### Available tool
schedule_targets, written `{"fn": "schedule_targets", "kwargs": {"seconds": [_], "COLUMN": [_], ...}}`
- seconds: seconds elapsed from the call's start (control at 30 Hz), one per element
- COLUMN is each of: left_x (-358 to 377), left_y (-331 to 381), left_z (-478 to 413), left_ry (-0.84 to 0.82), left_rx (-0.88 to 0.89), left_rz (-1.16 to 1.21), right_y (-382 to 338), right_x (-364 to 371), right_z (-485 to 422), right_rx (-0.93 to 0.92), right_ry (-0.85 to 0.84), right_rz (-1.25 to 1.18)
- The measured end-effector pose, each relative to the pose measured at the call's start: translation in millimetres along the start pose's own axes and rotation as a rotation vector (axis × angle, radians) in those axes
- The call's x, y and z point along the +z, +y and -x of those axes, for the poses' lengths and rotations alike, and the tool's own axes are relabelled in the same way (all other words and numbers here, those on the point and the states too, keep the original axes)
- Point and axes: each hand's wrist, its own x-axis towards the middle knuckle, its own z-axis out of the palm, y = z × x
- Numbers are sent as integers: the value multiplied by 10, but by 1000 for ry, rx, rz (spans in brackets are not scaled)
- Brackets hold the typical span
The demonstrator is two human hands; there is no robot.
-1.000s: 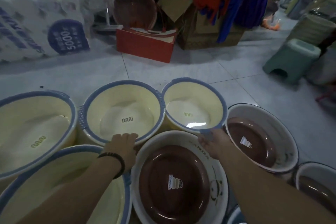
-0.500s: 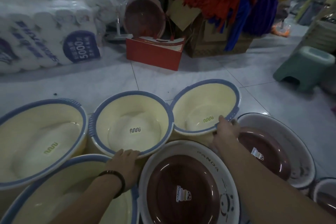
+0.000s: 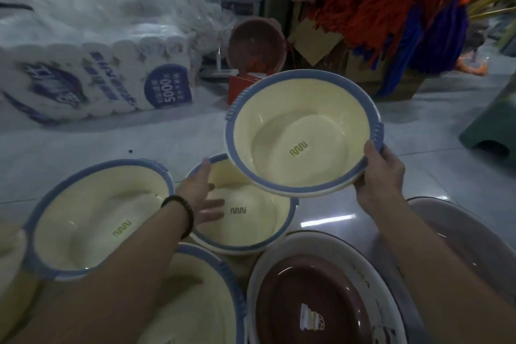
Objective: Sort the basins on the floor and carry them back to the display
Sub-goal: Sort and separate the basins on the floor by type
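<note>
Head view: one basin held up over the others on the floor.
The lifted basin (image 3: pixel 301 131) is round, cream inside with a blue rim, a small green squiggle mark on its bottom and a ribbed grip at either side. It hangs tilted, far edge higher, its mouth facing up and toward the wearer, the grip-to-grip line running left to right. The right hand (image 3: pixel 379 176) clamps its near-right rim, thumb over the top. It overlaps the far edge of a matching middle basin (image 3: pixel 251 234) standing on the tiled floor (image 3: pixel 418 134). The left hand (image 3: pixel 199 193), fingers straight and holding nothing, reaches into that one, thumb by its rim. A larger cream basin (image 3: pixel 92 212) sits to the left, and a white basin with a brown inside (image 3: pixel 321 301) lies nearest.
</note>
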Motion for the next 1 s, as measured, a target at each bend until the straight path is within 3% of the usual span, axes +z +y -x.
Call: {"fn": "schedule_targets", "kwargs": {"seconds": [0.17, 0.27, 0.4, 0.53, 0.67, 0.77, 0.83, 1.0], "left_x": [-293, -338, -378, -359, -284, -254, -231, -153], "left_y": [-57, -103, -254, -506, -743, -843, -905, -1021], "left_z": [-117, -156, -179, -273, -310, -279, -304, -328], "left_ry": [5, 70, 249, 374, 346, 268, 266, 348], "left_rx": [74, 85, -31, -44, -131, -241, -209, -159], "left_rz": [271, 205, 162, 146, 156, 209, 147, -306], "right_y": [255, 358, 596, 863, 1143, 1268, 1342, 1523], "right_x": [293, 470, 618, 651, 510, 406, 341, 221], "right_z": [122, 167, 149, 291, 403, 450, 450, 447], "right_rx": [38, 66, 24, 109, 133, 153, 168, 145], "right_ry": [-188, -211, -249, -178, -206, -206, -200, -198], "right_rz": [78, 144, 262, 374, 576, 587, 637, 779]}}
